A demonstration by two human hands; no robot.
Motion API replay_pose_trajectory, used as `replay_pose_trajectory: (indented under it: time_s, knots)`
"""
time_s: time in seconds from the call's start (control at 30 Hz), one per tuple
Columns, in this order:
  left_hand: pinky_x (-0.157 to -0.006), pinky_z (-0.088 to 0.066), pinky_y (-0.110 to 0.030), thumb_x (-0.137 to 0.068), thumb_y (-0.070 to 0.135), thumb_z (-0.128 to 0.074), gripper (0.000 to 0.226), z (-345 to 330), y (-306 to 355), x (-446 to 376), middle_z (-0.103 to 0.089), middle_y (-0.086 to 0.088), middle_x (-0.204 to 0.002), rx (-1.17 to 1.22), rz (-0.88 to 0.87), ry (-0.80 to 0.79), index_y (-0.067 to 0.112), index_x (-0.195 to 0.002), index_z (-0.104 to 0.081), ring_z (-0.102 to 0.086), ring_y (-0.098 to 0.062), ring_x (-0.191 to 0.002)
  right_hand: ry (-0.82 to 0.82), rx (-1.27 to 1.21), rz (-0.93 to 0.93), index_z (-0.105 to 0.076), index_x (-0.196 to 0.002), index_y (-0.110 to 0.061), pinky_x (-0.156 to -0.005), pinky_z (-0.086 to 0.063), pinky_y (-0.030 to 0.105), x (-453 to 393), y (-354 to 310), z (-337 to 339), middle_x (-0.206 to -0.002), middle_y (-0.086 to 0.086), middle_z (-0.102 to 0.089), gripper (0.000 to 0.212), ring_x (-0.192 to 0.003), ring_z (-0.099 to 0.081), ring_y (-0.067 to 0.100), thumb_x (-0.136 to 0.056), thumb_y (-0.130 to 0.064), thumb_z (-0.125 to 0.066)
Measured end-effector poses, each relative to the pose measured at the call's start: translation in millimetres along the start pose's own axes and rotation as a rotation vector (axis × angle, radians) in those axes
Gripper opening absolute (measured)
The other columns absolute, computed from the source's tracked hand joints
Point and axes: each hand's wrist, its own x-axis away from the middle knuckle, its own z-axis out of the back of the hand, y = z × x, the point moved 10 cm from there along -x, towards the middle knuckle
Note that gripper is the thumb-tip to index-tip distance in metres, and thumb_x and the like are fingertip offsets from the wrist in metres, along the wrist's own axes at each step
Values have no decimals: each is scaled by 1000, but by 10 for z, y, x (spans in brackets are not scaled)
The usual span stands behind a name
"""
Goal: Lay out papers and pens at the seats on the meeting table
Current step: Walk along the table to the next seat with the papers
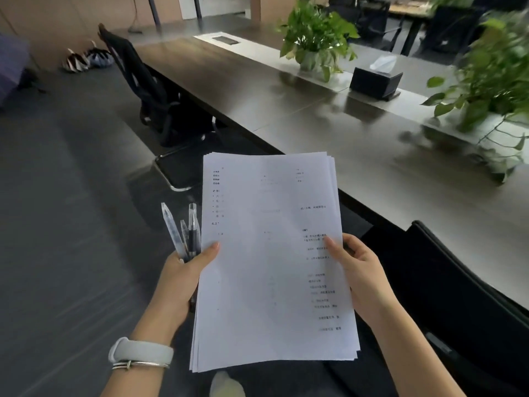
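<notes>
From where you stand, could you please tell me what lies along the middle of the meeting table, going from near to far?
Blurred green leafy plant → black tissue box → green potted plant in a pale pot → dark cable hatch in a white panel.

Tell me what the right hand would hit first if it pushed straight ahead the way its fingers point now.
The right hand points up-left, thumb across the papers it grips. Beyond the sheets, the line seems to run toward the table edge. Likely that edge first, but depth is unclear from this one view.

The left hand (183, 270) was curled shut, thumb pressed forward; the right hand (360, 270) was clamped likewise, both forearms raised.
</notes>
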Motion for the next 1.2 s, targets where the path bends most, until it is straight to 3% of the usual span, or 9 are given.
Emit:
replay_pose_trajectory:
  time_s: [0.1,0.27,0.4,0.57,0.67,0.8,0.87,1.0,1.2]
  knots:
    - [-81,-57,-33,-93,12,-71,8,-396,243,-849,-82,8,-66,-30,8,-83,17,-88,-73,-77,-21,-75,93,-33,-6,-68,-95,-19,-83,-55,52,-717,-129,-23,-97,5,-73,14,-89,-70,29,-85,-29,-64]
    - [-99,-53,-44,-95,7,-69,11,-1153,668,-2181,-77,-7,-93,-76,35,-249,16,-89,-72,-71,-31,-93,242,-120,3,-69,-94,-19,-83,-55,53,-1821,-346,-55,-96,7,-74,14,-89,-70,32,-82,-26,-66]
    - [-74,-56,-35,-95,7,-69,15,-1894,1067,-3114,-79,5,-68,-172,26,-396,17,-84,-70,-70,-21,-78,386,-196,3,-68,-93,-19,-82,-55,54,-2512,-612,35,-96,8,-74,12,-87,-70,33,-83,-24,-66]
    - [-73,-56,-30,-96,8,-65,15,-3027,1303,-3732,-74,-2,-91,-274,71,-619,20,-90,-69,-70,-22,-87,608,-247,19,-68,-95,-17,-75,-58,45,-3045,-903,493,-95,9,-74,14,-81,-71,30,-83,-24,-67]
    - [-60,-63,-22,-96,8,-66,14,-3615,1291,-4041,-74,0,-90,-332,64,-682,21,-90,-69,-70,-19,-84,714,-252,3,-67,-94,-18,-75,-58,47,-3343,-955,806,-94,8,-75,12,-82,-72,30,-83,-24,-67]
    - [-51,-57,-11,-95,6,-69,15,-4343,1164,-4389,-77,12,-66,-425,11,-734,20,-89,-70,-73,-1,-58,790,-241,-53,-65,-97,-17,-78,-57,49,-3810,-875,1266,-94,7,-74,15,-83,-71,30,-84,-25,-65]
    - [-46,-52,-4,-94,5,-69,21,-4654,1059,-4557,-74,9,-68,-466,9,-729,22,-83,-68,-68,9,-48,794,-240,-85,-63,-97,-15,-77,-58,47,-4084,-811,1469,-89,5,-74,14,-80,-71,27,-85,-24,-64]
    - [-56,-57,-12,-96,5,-68,15,-5090,826,-4806,-70,3,-86,-540,83,-716,20,-91,-69,-71,-6,-67,788,-234,-186,-56,-99,-13,-67,-58,40,-4526,-640,1732,-81,3,-73,16,-70,-72,21,-87,-23,-61]
    - [-88,-52,-34,-95,15,-71,19,-5394,601,-5102,-70,7,-91,-697,147,-715,30,-86,-65,-67,-24,-97,838,-79,-319,-53,-90,-16,-75,-58,48,-4885,-506,1980,-89,8,-71,12,-77,-70,25,-88,-26,-61]
